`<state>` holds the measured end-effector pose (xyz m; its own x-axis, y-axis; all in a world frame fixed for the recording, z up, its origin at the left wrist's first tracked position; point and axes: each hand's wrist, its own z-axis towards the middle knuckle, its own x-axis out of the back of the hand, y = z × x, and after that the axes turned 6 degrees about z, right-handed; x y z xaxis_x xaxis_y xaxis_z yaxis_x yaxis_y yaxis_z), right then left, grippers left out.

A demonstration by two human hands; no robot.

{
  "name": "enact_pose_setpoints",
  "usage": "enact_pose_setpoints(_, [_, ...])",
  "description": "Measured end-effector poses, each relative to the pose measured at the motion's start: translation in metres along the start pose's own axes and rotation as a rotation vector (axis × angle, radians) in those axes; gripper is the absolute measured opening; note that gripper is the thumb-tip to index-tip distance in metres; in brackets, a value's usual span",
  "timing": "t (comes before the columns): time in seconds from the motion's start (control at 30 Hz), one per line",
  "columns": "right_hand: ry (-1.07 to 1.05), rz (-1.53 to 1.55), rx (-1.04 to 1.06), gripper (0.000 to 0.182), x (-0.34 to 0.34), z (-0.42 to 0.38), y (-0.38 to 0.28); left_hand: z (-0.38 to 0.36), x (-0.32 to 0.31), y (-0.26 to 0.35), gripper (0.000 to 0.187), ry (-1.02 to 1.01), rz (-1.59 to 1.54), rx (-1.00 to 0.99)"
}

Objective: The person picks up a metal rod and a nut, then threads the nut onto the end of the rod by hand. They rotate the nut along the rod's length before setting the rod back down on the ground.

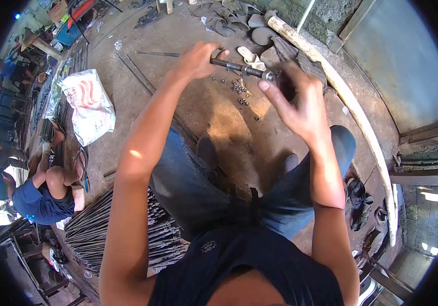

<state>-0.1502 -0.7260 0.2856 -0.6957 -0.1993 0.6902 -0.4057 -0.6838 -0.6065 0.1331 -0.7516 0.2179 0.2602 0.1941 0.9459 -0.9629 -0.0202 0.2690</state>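
Observation:
A dark metal rod (pixel 230 66) runs between my hands, with a round metal nut or collar (pixel 268 75) at its right end. My left hand (pixel 197 60) is wrapped round the rod's left part, and a thin length sticks out beyond it to the left. At the collar is my right hand (pixel 296 99), thumb against the end and fingers curled but smeared by motion, so what they press on is unclear. Several small nuts (pixel 241 89) lie on the floor below the rod. Behind it rests a pale sandal (pixel 251 57).
A white sack (pixel 87 106) stands at the left. A large bundle of rods (pixel 127 232) lies by my left leg. Co-workers sit at the far left, one in dark blue clothes (pixel 43 200). A long pale pole (pixel 351 107) curves along the right, beside a metal panel (pixel 402 61).

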Motion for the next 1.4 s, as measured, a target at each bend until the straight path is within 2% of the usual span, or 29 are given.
enact_pose_setpoints(0.07, [0.197,0.260,0.276,0.028,-0.003,0.003,-0.003,0.000,0.002,0.001,0.049,-0.006,0.003,0.009])
enact_pose_setpoints(0.2, [0.176,0.179,0.304,0.028,-0.005,0.002,0.004,0.000,0.002,0.002,0.047,-0.012,0.005,0.020])
enact_pose_setpoints(0.27, [-0.225,-0.007,-0.264,0.034,0.011,0.005,-0.010,0.000,-0.001,0.000,0.046,-0.009,0.003,0.002])
enact_pose_setpoints(0.3, [-0.224,-0.005,-0.262,0.034,0.008,0.005,-0.008,0.000,0.000,0.001,0.046,0.000,0.020,0.001])
enact_pose_setpoints(0.37, [0.205,0.229,0.380,0.032,-0.005,0.005,0.003,0.000,0.001,0.000,0.047,0.009,0.037,0.001])
enact_pose_setpoints(0.4, [0.205,0.228,0.379,0.032,-0.009,0.008,0.009,0.000,0.002,0.001,0.048,-0.011,0.019,0.012])
enact_pose_setpoints(0.47, [0.286,0.045,0.679,0.033,-0.012,0.016,0.020,0.001,0.002,0.002,0.050,-0.032,0.001,0.020])
enact_pose_setpoints(0.5, [0.287,0.045,0.677,0.033,-0.008,0.011,0.017,0.003,-0.002,0.000,0.050,-0.030,-0.012,0.011])
enact_pose_setpoints(0.57, [-0.056,-0.059,0.021,0.034,0.001,-0.001,0.009,0.004,-0.008,-0.006,0.050,-0.026,-0.023,0.004])
enact_pose_setpoints(0.6, [-0.056,-0.059,0.022,0.034,0.000,-0.002,0.008,0.003,-0.009,-0.007,0.050,0.002,-0.002,-0.033])
enact_pose_setpoints(0.67, [0.092,0.154,0.100,0.033,-0.003,-0.001,0.005,0.004,-0.010,-0.009,0.049,0.032,0.020,-0.068])
enact_pose_setpoints(0.7, [0.156,0.187,0.257,0.033,-0.004,0.001,0.004,0.003,-0.006,-0.004,0.048,-0.006,0.000,-0.016])
enact_pose_setpoints(0.73, [0.155,0.186,0.256,0.033,-0.006,0.004,0.005,0.001,-0.002,0.000,0.048,-0.044,-0.021,0.035])
enact_pose_setpoints(0.8, [0.215,0.032,0.602,0.036,-0.012,0.010,0.014,0.000,0.003,0.004,0.048,-0.045,-0.016,0.018])
enact_pose_setpoints(0.87, [0.206,0.013,0.578,0.038,-0.015,0.006,0.014,-0.001,0.002,0.003,0.048,-0.048,-0.007,0.001])
enact_pose_setpoints(0.93, [-0.051,0.185,-0.329,0.040,-0.001,0.001,-0.015,-0.001,-0.001,0.001,0.047,0.025,0.024,-0.051])
enact_pose_setpoints(0.97, [0.026,0.140,-0.151,0.041,-0.006,-0.001,-0.005,0.000,-0.002,0.000,0.047,0.027,0.024,-0.050])
enact_pose_setpoints(1.0, [0.024,0.141,-0.149,0.041,-0.010,0.000,0.003,-0.002,0.002,0.005,0.047,0.000,0.020,-0.009])
enact_pose_setpoints(1.07, [0.277,0.068,0.557,0.046,-0.017,0.012,0.019,-0.003,0.003,0.005,0.047,-0.028,0.014,0.034])
enact_pose_setpoints(1.1, [0.293,0.037,0.651,0.050,-0.020,0.019,0.021,-0.002,0.003,0.004,0.048,-0.030,-0.003,0.019])
enact_pose_setpoints(1.13, [0.293,0.036,0.650,0.050,-0.020,0.013,0.017,-0.001,0.002,0.003,0.048,-0.032,-0.019,0.003])
enact_pose_setpoints(1.2, [0.051,0.134,-0.080,0.052,-0.015,-0.003,0.000,-0.001,0.002,0.005,0.048,-0.025,-0.004,-0.002])
enact_pose_setpoints(1.23, [0.013,0.100,-0.194,0.049,-0.012,-0.001,-0.006,-0.002,0.003,0.006,0.047,-0.016,0.013,-0.005])
enact_pose_setpoints(1.27, [0.015,0.100,-0.193,0.049,-0.014,0.001,-0.001,-0.002,0.004,0.006,0.047,-0.014,0.015,-0.006])
enact_pose_setpoints(1.33, [0.255,0.135,0.479,0.042,-0.020,0.008,0.020,-0.006,0.006,0.009,0.048,0.015,0.022,-0.010])
enact_pose_setpoints(1.37, [0.253,0.136,0.480,0.042,-0.023,0.011,0.025,-0.006,0.008,0.010,0.048,0.015,0.022,-0.008])
enact_pose_setpoints(1.4, [0.267,0.087,0.568,0.039,-0.024,0.014,0.027,-0.005,0.011,0.012,0.048,-0.021,0.021,0.018])
